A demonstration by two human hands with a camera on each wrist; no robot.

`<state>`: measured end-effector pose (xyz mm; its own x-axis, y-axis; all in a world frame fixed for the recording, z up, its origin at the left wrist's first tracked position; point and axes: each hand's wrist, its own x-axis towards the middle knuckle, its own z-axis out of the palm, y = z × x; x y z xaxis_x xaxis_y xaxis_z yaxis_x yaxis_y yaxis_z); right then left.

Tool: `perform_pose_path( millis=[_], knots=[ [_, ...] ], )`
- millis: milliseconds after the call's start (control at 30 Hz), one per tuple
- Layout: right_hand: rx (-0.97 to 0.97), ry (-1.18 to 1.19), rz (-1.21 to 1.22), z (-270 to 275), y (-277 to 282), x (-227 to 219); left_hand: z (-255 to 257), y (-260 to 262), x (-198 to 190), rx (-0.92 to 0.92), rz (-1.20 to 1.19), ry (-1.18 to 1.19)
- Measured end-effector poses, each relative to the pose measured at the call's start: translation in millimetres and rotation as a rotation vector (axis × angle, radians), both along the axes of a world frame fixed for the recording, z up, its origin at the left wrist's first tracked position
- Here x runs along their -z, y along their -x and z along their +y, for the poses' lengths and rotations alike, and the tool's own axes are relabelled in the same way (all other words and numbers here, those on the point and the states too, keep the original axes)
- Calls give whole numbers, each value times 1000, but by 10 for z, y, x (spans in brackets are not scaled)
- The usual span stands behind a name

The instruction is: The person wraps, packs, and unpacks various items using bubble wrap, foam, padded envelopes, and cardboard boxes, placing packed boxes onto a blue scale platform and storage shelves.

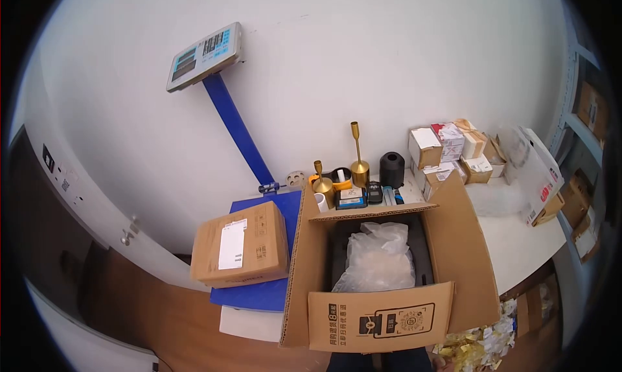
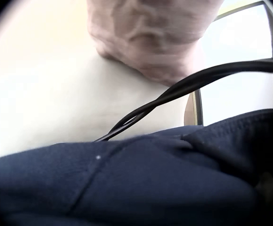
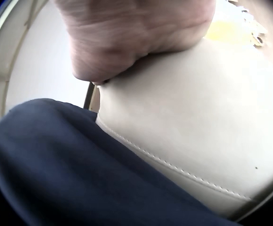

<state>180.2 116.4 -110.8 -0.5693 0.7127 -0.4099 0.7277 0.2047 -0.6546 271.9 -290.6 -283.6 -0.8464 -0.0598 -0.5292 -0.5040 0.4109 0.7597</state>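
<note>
My left hand (image 2: 150,37) is at the top of the left wrist view, against a cream padded surface (image 2: 56,108); its fingers are out of frame. Likewise, my right hand (image 3: 136,33) lies at a cream stitched seat (image 3: 188,122) in the right wrist view, fingers cut off by the frame. Dark blue trousers (image 3: 70,155) are beside it. Both hands are away from the open cardboard box (image 1: 382,333), which stands in front of me with its flaps spread. Inside the box, a crumpled translucent plastic bag (image 1: 379,255) lies against a dark lining.
A taped carton (image 1: 259,242) sits on a blue platform scale (image 1: 249,297) at left. Behind the open box stand brass candlesticks (image 1: 360,171) and a black cylinder (image 1: 392,170). Small boxes (image 1: 424,148) are stacked at right. Shredded paper (image 1: 479,346) lies below. A black cable (image 2: 211,75) crosses the left wrist view.
</note>
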Motion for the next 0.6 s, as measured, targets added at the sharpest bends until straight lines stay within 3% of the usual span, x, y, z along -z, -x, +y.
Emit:
perform_pose_path(
  millis=[67,133,200,267,367,400,433,500,533,600],
  knots=[
    [18,-70,-27,-77,120,-51,-28,29,75,11,-48,2],
    [52,-130,-14,-30,-15,309,-31,66,89,37,-57,13],
    [99,-172,-6,433,-1315,1680,-54,100,178,58,-62,31],
    [169,-200,-29,983,-3460,3338,-121,215,282,81,-92,-11],
    [134,-2,-164,799,-2991,2197,-268,78,422,106,-152,-36],
    [90,55,-254,780,-2873,1991,-210,132,397,120,-1,95],
    [97,63,-265,749,-2876,1883,-196,110,347,133,142,228],
    [138,81,-90,698,-2923,1826,-81,122,86,121,104,209],
    [130,224,-18,751,-2992,1909,-56,151,14,101,89,186],
    [95,202,-78,746,-3106,1947,-39,140,17,95,88,207]
  ],
)
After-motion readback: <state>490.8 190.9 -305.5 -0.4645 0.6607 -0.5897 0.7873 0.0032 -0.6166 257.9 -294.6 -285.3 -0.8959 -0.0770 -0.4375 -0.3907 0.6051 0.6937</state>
